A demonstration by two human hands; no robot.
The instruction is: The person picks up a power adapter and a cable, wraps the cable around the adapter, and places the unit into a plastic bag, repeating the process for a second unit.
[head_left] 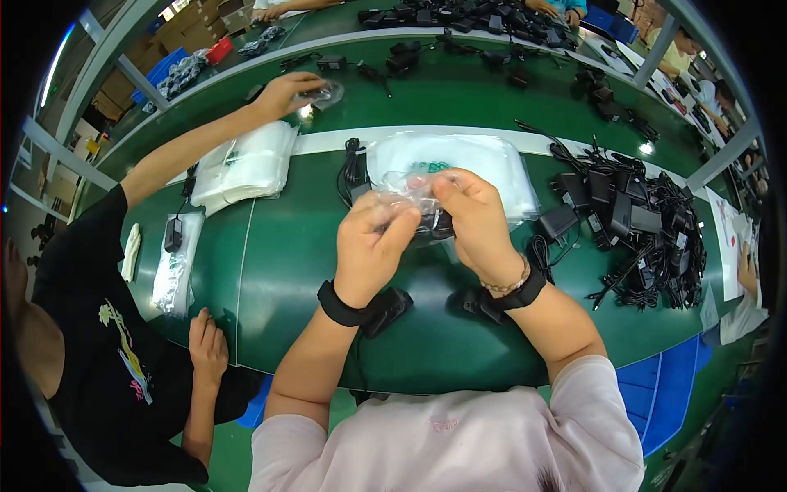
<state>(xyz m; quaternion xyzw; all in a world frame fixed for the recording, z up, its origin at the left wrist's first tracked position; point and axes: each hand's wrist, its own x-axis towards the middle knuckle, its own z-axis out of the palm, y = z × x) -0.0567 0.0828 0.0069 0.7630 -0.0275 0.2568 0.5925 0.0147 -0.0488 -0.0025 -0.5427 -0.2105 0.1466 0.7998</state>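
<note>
Both my hands are closed on a clear plastic bag [402, 184] over the middle of the green table. My left hand [366, 246] pinches its left side, and my right hand [482, 220] grips the right side near the top. Inside or just behind the plastic shows a dark item, apparently a black power adapter [439, 228], mostly hidden by my fingers. Beyond my hands lies a stack of clear bags [500, 168]. Left of that stack rests a black adapter with a bundled cable [353, 168]. A single adapter [557, 222] sits right of my right hand.
A large pile of black adapters and cables [631, 217] covers the table's right side. At left, a co-worker's hand [287, 92] holds a bagged item over the green conveyor [451, 102]. More bags [246, 168] lie before them. A blue crate [656, 394] stands lower right.
</note>
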